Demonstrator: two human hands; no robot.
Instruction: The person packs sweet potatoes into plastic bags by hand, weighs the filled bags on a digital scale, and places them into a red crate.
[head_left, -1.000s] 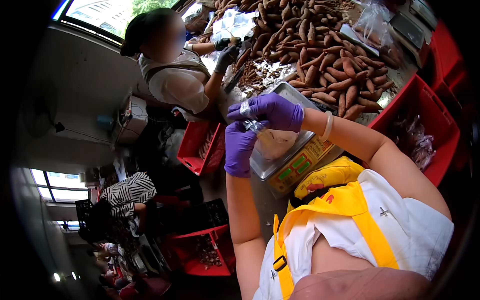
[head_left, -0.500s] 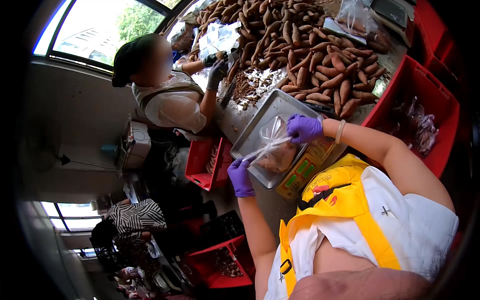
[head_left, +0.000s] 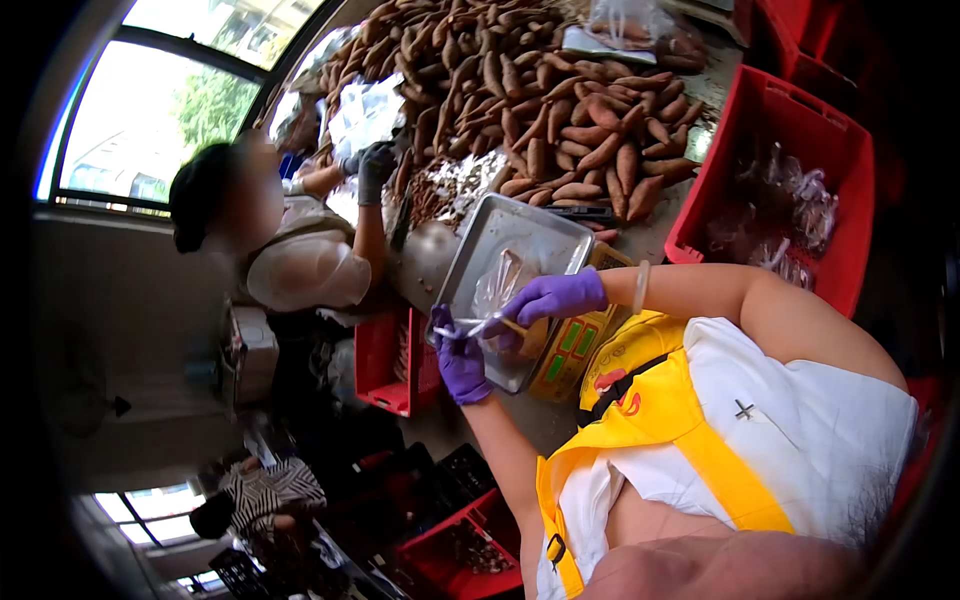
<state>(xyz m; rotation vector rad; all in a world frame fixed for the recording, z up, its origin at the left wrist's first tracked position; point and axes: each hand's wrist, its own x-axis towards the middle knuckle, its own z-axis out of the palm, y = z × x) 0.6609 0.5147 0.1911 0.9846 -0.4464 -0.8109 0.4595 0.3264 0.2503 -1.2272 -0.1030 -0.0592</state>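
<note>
A clear plastic bag point(head_left: 498, 284) with brownish contents, too covered to name, rests in the metal tray point(head_left: 470, 228) on a yellow weighing scale point(head_left: 562, 372) with lit green displays. My left hand point(head_left: 462, 362), in a purple glove, is closed on the twisted end of the bag at the tray's near-left edge. Also purple-gloved, my right hand point(head_left: 548, 300) reaches across the tray, its fingers pinching the bag's gathered plastic close to my left hand. Part of the bag lies hidden beneath my right hand.
Sweet potatoes point(head_left: 600, 130) are heaped behind the tray. A red crate point(head_left: 690, 215) with bagged items stands at right, a smaller red crate point(head_left: 372, 360) at left. Across the table, a co-worker's gloved hand point(head_left: 376, 170) is near trimmed scraps point(head_left: 440, 190).
My right hand has moved down and left over the bag, nearer my left hand. The bag's plastic is now drawn between them. The whole view has shifted.
</note>
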